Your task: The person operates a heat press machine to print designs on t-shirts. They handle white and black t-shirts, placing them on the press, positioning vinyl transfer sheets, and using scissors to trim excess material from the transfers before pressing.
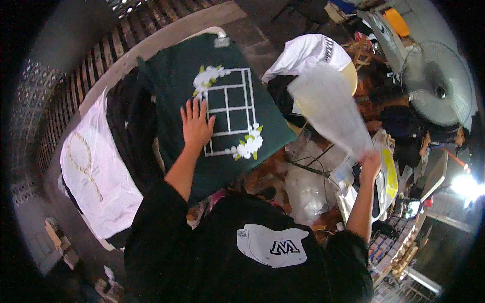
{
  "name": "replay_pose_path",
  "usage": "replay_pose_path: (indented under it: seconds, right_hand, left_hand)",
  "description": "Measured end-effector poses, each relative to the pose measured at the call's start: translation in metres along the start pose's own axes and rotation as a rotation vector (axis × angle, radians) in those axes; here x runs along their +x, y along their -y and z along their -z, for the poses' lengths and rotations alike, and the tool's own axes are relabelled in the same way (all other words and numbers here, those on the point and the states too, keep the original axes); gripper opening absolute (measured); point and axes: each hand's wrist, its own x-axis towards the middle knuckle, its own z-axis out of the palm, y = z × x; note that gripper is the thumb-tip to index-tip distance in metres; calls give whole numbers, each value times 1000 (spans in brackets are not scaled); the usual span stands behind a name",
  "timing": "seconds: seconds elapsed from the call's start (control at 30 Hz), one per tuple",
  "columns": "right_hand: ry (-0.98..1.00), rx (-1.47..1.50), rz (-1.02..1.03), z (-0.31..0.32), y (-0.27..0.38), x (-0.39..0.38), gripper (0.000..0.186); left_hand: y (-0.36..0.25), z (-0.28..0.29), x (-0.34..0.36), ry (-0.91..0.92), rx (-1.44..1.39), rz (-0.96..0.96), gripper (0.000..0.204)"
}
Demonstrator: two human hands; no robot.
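Dark green fabric (177,65), apparently a garment, is spread over a board in front of me. It carries a white grid-shaped print (227,109) with white flowers and green leaves at two corners. My left hand (196,129) lies flat on the fabric at the print's left edge, fingers spread. Out to the right, my right hand (370,164) grips the near end of a translucent film sheet (328,103). The sheet hangs in the air, blurred by motion, apart from the green fabric.
Left of the green fabric are black cloth (132,126) and a white garment (103,171) with a gold chain-like print. A white garment (308,53) lies over a round stool at the far right. A standing fan (439,91) and crumpled clear plastic (308,194) are on the right.
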Motion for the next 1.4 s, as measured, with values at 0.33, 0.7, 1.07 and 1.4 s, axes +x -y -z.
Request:
replay_pose_path:
  seconds: [0.33, 0.7, 1.07, 1.4]
  right_hand:
    - [-819, 932, -1214, -62, -235, -548, 23]
    - [-1304, 750, -1477, -95, -236, -530, 17]
    - [-872, 38, -1517, -96, -465, -440, 44]
    - [92, 191, -1029, -94, -441, -232, 57]
  left_hand:
    - [65, 4, 178, -22, -43, -73, 39]
    - [83, -53, 272, 168, 254, -8, 53]
    - [-104, 33, 78, 436, -142, -383, 49]
    - [-319, 117, -134, 1421, -172, -109, 39]
